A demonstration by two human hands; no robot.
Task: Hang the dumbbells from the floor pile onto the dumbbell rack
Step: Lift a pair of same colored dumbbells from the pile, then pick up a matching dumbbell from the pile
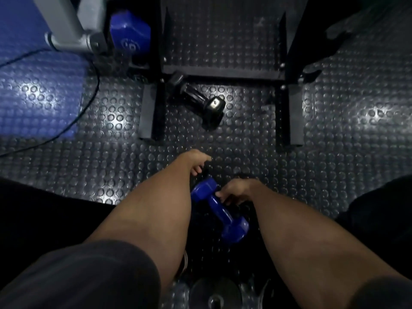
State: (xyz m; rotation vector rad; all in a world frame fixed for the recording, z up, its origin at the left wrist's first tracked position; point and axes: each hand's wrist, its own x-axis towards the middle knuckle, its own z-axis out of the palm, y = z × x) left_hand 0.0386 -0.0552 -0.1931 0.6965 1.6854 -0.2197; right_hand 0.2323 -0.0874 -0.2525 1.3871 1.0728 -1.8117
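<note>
A blue dumbbell (231, 226) lies slanted on the dark floor between my forearms. My right hand (236, 191) grips its handle, with the fingers wrapped round the bar. My left hand (197, 162) hangs just beyond the dumbbell's far head with its fingers curled downward; the dim light hides whether it holds anything. A black dumbbell (200, 101) lies farther ahead on the floor, inside the black base frame of the rack (223, 74). Another blue dumbbell (129, 34) sits at the top left, beside the rack's left upright.
The floor is studded black rubber (345, 152), with a blue mat (38, 92) on the left. A black cable (89, 101) curves across the mat. A grey machine leg (71, 30) stands at the top left. A round dark disc (214, 293) lies near my feet.
</note>
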